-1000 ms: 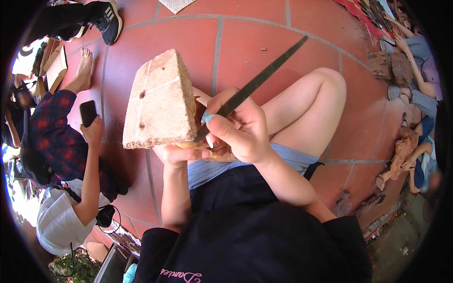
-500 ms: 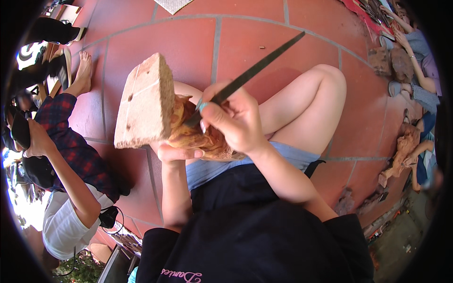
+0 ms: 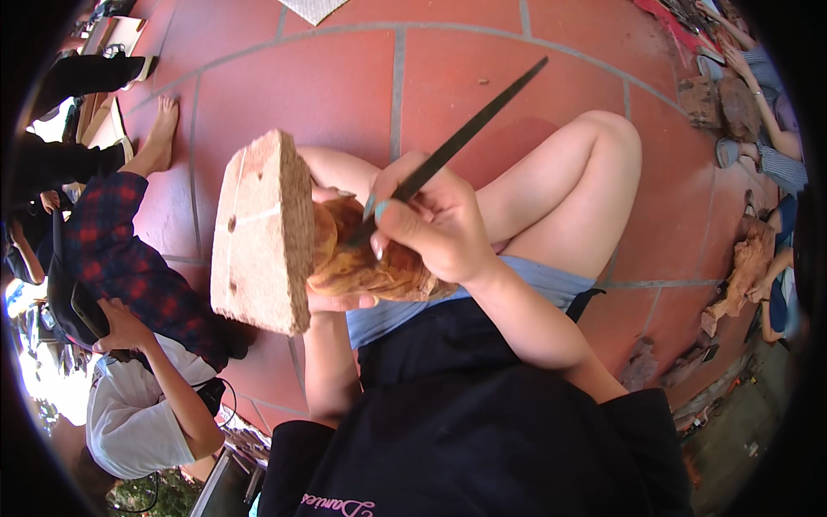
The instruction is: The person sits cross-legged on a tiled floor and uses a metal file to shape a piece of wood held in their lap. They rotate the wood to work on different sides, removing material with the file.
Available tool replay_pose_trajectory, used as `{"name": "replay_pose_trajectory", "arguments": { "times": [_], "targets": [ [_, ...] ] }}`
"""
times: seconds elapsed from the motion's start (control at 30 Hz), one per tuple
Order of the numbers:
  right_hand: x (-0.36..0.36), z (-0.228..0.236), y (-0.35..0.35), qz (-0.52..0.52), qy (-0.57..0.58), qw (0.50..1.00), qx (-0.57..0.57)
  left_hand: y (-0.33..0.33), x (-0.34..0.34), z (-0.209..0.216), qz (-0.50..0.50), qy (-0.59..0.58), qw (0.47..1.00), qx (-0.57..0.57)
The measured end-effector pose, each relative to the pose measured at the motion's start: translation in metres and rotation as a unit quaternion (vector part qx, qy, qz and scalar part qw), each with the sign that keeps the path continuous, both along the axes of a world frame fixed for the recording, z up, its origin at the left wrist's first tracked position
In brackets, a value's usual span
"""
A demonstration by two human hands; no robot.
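My right hand (image 3: 444, 226) is closed round a long, dark, tapering file (image 3: 472, 135). Its pointed end sticks up and away to the right, and its lower end meets a carved wooden figure (image 3: 370, 269). That figure is yellow-brown, with swirling carved folds, and lies tilted over my lap. Its rough, pale block base (image 3: 258, 237) faces left and shows several dark holes and a light line. From below, my left hand (image 3: 338, 302) grips the figure near the base; the thumb shows, while most fingers are hidden behind the wood.
Red floor tiles (image 3: 301, 95) spread out around my bare, folded legs (image 3: 564, 185). Close on the left sits a person in plaid trousers (image 3: 129, 241). At right, other people handle a wooden carving (image 3: 743, 267), with brown wooden blocks (image 3: 715, 108) farther off.
The carving's base has swung lower and shows more of its underside. The file has shifted slightly down and left with my right hand. The person at left has moved their hand.
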State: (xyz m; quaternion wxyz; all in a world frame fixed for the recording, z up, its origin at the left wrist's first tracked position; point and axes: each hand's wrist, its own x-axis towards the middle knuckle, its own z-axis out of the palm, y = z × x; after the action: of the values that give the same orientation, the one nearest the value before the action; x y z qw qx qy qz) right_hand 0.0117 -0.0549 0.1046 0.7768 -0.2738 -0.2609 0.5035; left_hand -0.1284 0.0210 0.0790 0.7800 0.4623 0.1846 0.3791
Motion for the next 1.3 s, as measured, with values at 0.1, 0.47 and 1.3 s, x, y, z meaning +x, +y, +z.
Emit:
{"name": "replay_pose_trajectory", "arguments": {
  "times": [0.1,0.47,1.3],
  "targets": [
    [0.003,-0.008,0.004,0.029,-0.065,0.997,0.032,0.003,0.003,-0.002,-0.004,0.000,1.000,0.002],
    [-0.002,-0.007,0.010,0.024,-0.065,0.997,0.039,0.008,0.000,-0.002,-0.007,-0.003,1.000,0.004],
    [-0.006,-0.016,-0.007,0.021,-0.025,0.999,0.038,-0.010,-0.003,-0.011,0.026,0.047,0.999,-0.002]
  ]
}}
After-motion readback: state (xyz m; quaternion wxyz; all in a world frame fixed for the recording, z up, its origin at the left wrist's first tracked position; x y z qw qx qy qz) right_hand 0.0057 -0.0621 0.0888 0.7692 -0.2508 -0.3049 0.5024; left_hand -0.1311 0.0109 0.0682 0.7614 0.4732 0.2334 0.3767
